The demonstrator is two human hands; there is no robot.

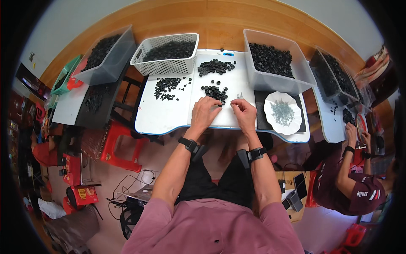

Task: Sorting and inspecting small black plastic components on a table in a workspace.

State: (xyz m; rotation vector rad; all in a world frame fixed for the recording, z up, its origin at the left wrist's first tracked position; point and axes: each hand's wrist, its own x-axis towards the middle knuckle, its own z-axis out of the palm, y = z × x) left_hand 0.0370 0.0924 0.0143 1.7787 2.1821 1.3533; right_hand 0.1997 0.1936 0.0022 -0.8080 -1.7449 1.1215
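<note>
My left hand [205, 112] is closed at the near edge of the white table, its fingertips pinching a small black round part [220, 103]. Just beyond it lies a pile of similar black round parts [214, 92]. My right hand [244, 111] is closed in a pinch beside it, the two hands slightly apart. What its fingertips hold is too small to make out. A few tiny grey pieces [240, 95] lie just past those fingers. To the right, a white scalloped plate [270, 122] carries a heap of small grey-green pieces [282, 112].
A white perforated basket [165, 67] and a clear bin [277, 84], both filled with black parts, stand at the back. Smaller black pieces [165, 88] lie left; another group [215, 66] lies farther back. A co-worker's hand [351, 132] works at the right-hand table. A red stool [122, 146] stands lower left.
</note>
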